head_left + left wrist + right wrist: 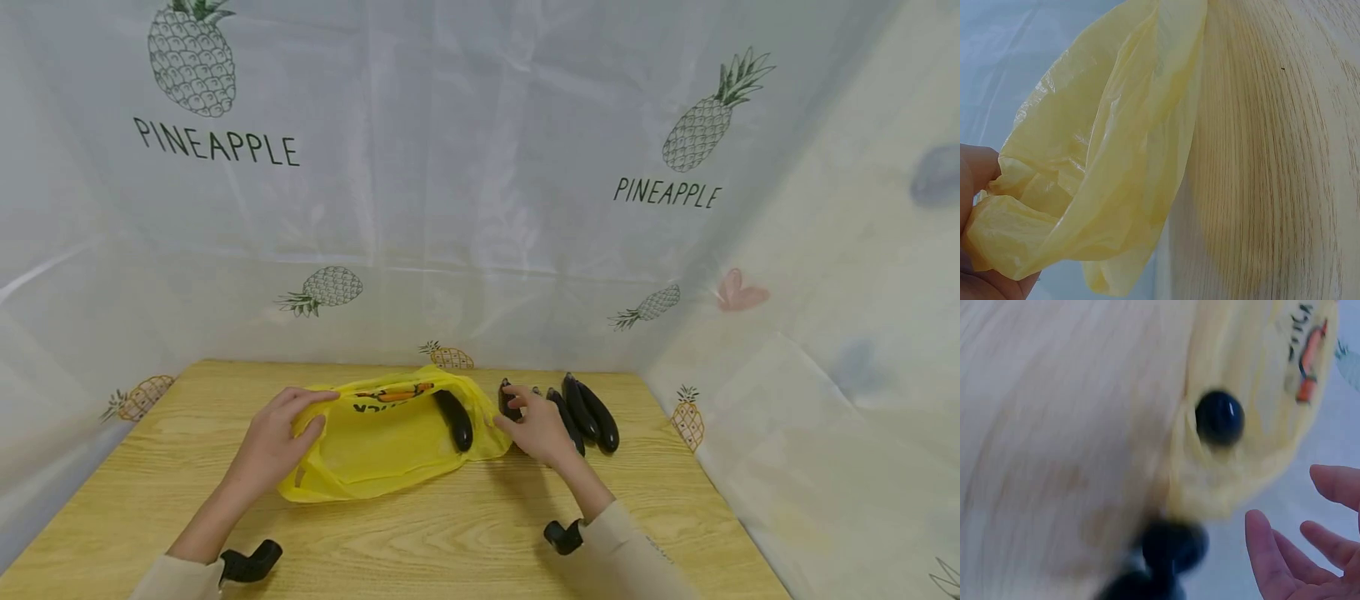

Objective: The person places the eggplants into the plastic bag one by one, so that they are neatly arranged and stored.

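Observation:
A yellow plastic bag (367, 446) lies on the table with its mouth spread towards me. Inside, near its right end, is a dark eggplant (455, 421). My left hand (273, 437) pinches the bag's left edge between thumb and fingers; the left wrist view shows the thin plastic (1129, 169) bunched there. My right hand (542, 429) hovers at the bag's right edge with fingers spread and nothing in them. Beyond its fingers stands one eggplant (507, 402), partly hidden. Just right of that hand lie several more eggplants (597, 417), some partly covered by it.
The wood-grain table (450, 542) runs up to a pale sheet (465, 208) printed with pineapples, which hangs at the back and both sides. A black wrist device (251, 562) sits at the left cuff, and another black device (562, 537) at the right cuff.

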